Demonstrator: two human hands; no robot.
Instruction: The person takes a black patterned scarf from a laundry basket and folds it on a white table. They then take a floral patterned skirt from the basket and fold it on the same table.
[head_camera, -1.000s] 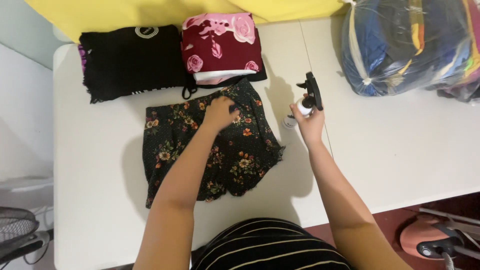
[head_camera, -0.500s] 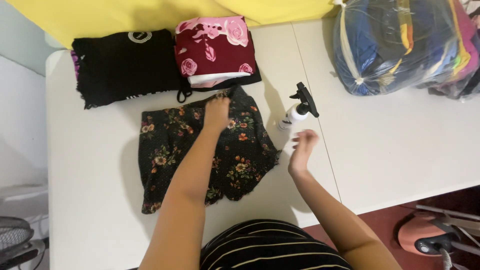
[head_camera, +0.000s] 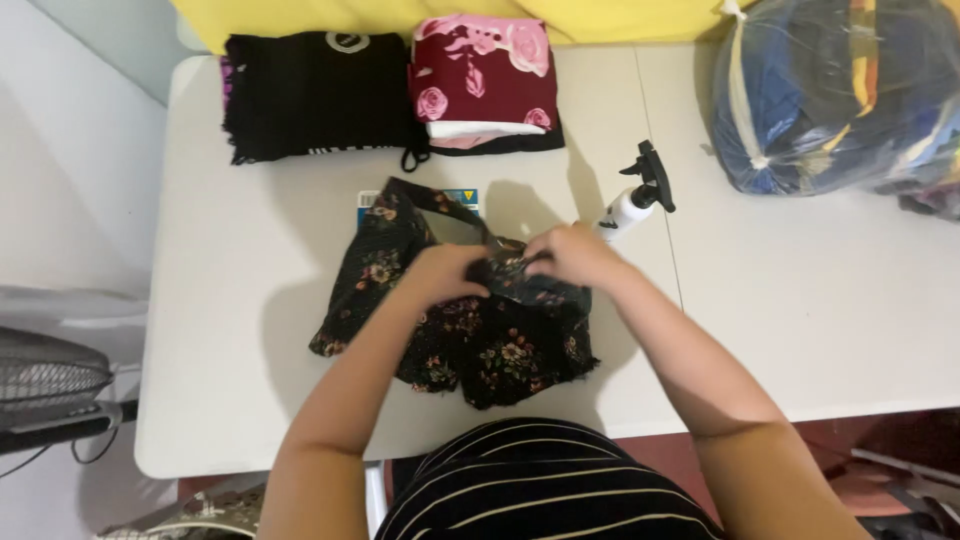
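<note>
Left hand (head_camera: 447, 272): fingers closed, pinching the black floral garment (head_camera: 470, 335)
Right hand (head_camera: 572, 255): fingers closed on its top edge; spray bottle (head_camera: 634, 200) stood just beside

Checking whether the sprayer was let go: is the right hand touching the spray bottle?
Apart. The head view shows the right hand gripping the floral garment, with white table visible between it and the spray bottle.

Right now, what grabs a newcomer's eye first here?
Both hands, left hand and right hand, meet mid-table, gripping the top edge of a dark floral garment spread on the white table. Just right of them stands a spray bottle. At the far right corner bulges a clear bag of clothes.
</note>
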